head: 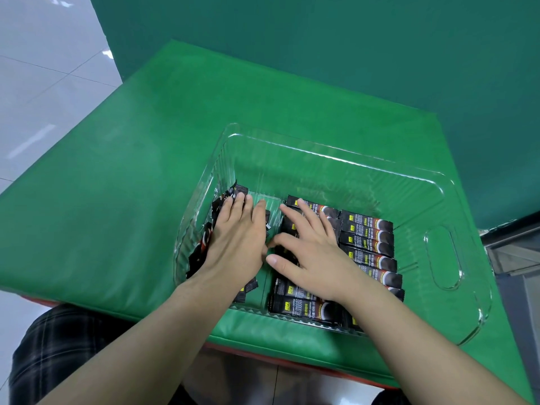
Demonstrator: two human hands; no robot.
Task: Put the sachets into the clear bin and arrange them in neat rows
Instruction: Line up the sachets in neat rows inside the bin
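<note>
Green padded table (122, 176) bearing clear bin (455, 244), beside grey tiled floor (38, 68).

Staged recording setup indoors; green backdrop (321, 39), green padded table (117, 171), tiled floor (43, 68)

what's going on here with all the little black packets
A person is sorting black coffee sachets inside a clear bin on a green mat. The left hand lies flat on a looser bunch by the bin's left wall, while the right hand rests with spread fingers on a neater stacked row. The far part of the bin holds none yet.
</note>
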